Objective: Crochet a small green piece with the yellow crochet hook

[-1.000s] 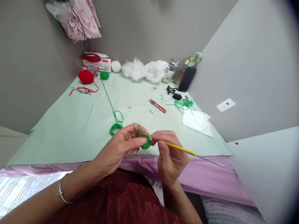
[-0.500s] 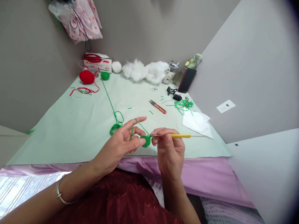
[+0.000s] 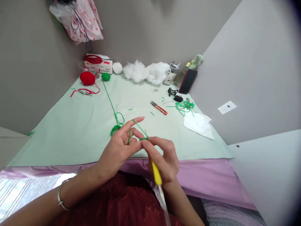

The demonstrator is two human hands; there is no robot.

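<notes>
My left hand (image 3: 124, 141) pinches a small green crocheted piece (image 3: 144, 138) between thumb and middle finger, mostly hidden by the fingers. Green yarn (image 3: 140, 128) runs taut from the piece over my raised left index finger. My right hand (image 3: 163, 155) is closed around a crochet hook (image 3: 156, 173) with a yellow grip; its handle slants down toward my body and its thin tip pokes up past the piece. Right fingertips touch the work. A loose coil of green yarn (image 3: 115, 129) lies behind my left hand, its strand leading to a green ball (image 3: 105, 77).
Orange-handled thread snips (image 3: 159, 108) lie mid-table. Farther back are a red yarn ball (image 3: 87, 78), white stuffing (image 3: 145, 72), a pen cup (image 3: 171, 74) and a phone (image 3: 188, 81). At right sit green yarn scraps (image 3: 185, 104) and a white tissue (image 3: 199, 125).
My right hand has turned the hook from lying level to slanting toward my body, and moved left against the work. My left fingers shifted slightly left; the piece now shows less.
</notes>
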